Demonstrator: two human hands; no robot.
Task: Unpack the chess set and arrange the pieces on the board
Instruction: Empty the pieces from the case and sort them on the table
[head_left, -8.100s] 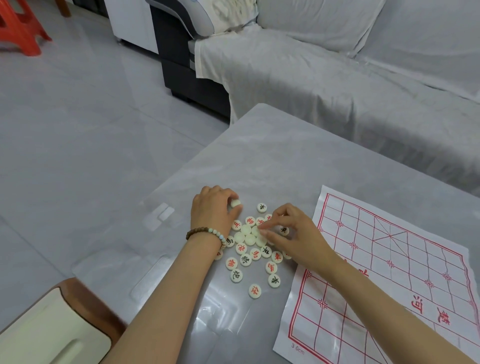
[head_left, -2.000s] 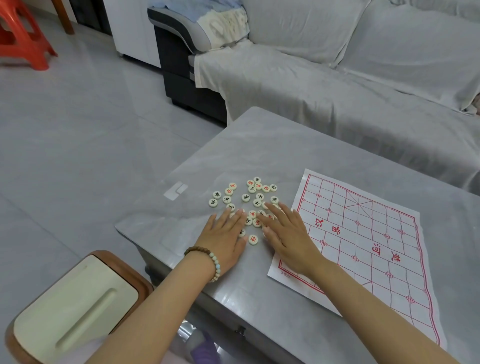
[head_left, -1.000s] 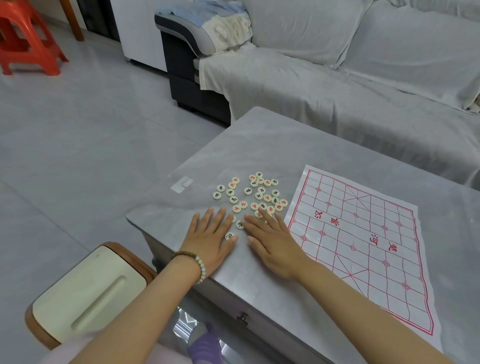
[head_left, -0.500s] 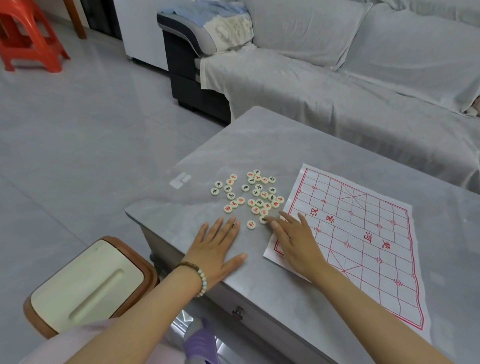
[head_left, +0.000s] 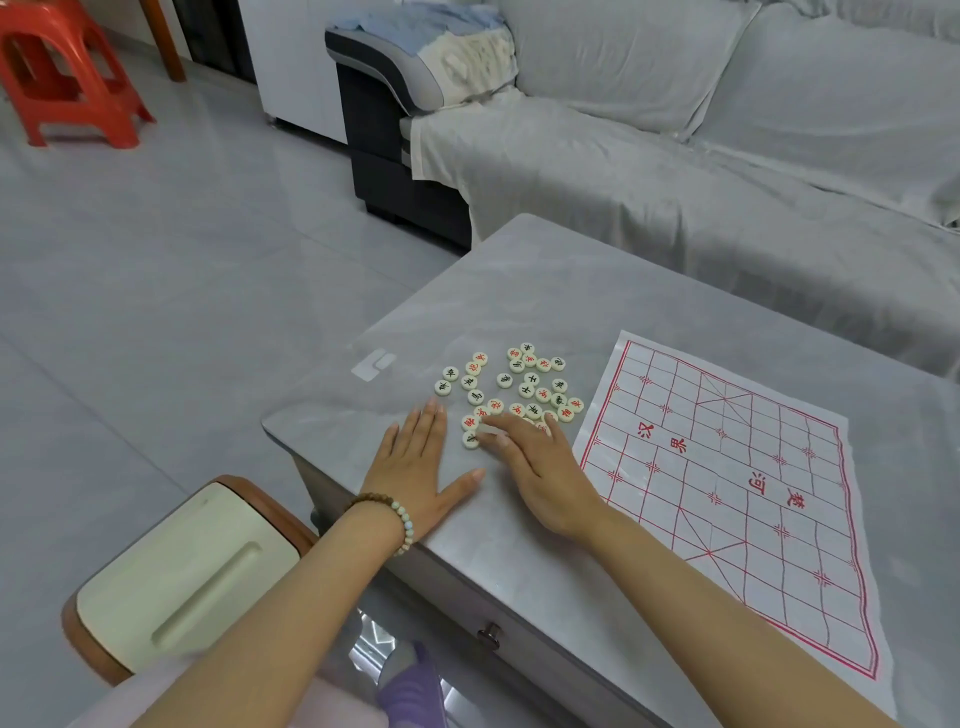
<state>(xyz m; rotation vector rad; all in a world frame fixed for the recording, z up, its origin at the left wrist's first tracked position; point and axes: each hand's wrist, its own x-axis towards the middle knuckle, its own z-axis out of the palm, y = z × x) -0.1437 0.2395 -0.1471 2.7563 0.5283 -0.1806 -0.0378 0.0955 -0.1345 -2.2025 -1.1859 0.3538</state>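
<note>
Soft, even, slightly cool indoor light fills the scene, and its source cannot be told; the left hand (head_left: 415, 467) and right hand (head_left: 545, 478) cast only faint, diffuse shadows on the table (head_left: 519, 291), whose glossy top carries a pale sheen toward its left corner. The floor (head_left: 156, 260) gives off a dull, broad glare. Most of the view is sharp, but the right hand's fingertips (head_left: 491, 434) are smeared by motion, and wide-angle distortion bows the table's edges and stretches both forearms toward the bottom of the frame.
</note>
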